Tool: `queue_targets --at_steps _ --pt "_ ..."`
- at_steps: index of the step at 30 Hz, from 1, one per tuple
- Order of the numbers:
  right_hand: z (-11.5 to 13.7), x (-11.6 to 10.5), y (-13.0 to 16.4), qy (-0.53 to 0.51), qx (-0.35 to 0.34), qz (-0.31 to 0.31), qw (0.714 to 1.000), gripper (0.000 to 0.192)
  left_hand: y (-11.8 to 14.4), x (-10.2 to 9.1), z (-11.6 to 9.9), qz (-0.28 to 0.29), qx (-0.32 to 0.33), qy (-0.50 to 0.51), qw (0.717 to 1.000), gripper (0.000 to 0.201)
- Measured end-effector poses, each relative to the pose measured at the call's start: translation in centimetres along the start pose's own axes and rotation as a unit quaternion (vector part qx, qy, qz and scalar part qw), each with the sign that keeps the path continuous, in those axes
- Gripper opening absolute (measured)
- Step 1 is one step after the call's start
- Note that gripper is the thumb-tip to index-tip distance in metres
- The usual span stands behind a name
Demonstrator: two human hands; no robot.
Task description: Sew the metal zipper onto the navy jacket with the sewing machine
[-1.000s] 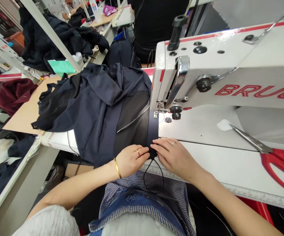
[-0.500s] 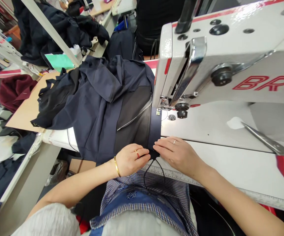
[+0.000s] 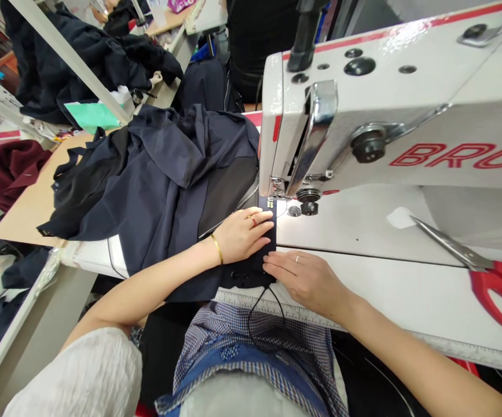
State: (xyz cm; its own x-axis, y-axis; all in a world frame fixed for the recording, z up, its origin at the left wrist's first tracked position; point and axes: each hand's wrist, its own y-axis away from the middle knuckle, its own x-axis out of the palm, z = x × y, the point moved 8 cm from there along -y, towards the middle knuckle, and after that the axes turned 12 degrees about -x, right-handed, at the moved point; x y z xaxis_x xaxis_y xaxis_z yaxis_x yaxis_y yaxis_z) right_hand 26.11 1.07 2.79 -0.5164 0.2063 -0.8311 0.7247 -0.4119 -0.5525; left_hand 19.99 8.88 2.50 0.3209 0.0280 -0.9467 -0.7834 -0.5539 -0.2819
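Here both hands [image 3: 272, 252] flatten smooth, perhaps hemmed navy fabric [image 3: 164, 185].

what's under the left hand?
The left hand lies flat on a navy fabric strip running toward the needle. Whatever is beneath the strip there is covered.

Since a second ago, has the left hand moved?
Yes. The left hand has slid up the navy strip toward the sewing machine needle, away from the table edge.
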Motion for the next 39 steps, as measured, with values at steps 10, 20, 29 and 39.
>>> queue_targets --at_steps 10,20,29,39 --pt "-1.0 0.1 -0.3 -0.009 0.002 0.009 1.000 0.030 -0.5 0.9 1.3 -0.031 -0.015 -0.006 0.999 0.027" --pt "-4.9 0.5 -1.0 -0.012 0.023 0.032 0.999 0.025 -2.2 -0.1 1.1 0.042 -0.047 -0.073 0.995 0.021" --pt "-7.0 1.4 -0.5 -0.148 0.138 0.019 0.979 0.021 3.7 1.1 -6.7 0.152 -0.083 -0.123 0.977 0.040" --pt "-7.9 1.9 -0.6 -0.184 0.223 0.044 0.956 0.019 2.4 -6.0 -0.7 0.243 -0.187 0.348 0.886 0.027"
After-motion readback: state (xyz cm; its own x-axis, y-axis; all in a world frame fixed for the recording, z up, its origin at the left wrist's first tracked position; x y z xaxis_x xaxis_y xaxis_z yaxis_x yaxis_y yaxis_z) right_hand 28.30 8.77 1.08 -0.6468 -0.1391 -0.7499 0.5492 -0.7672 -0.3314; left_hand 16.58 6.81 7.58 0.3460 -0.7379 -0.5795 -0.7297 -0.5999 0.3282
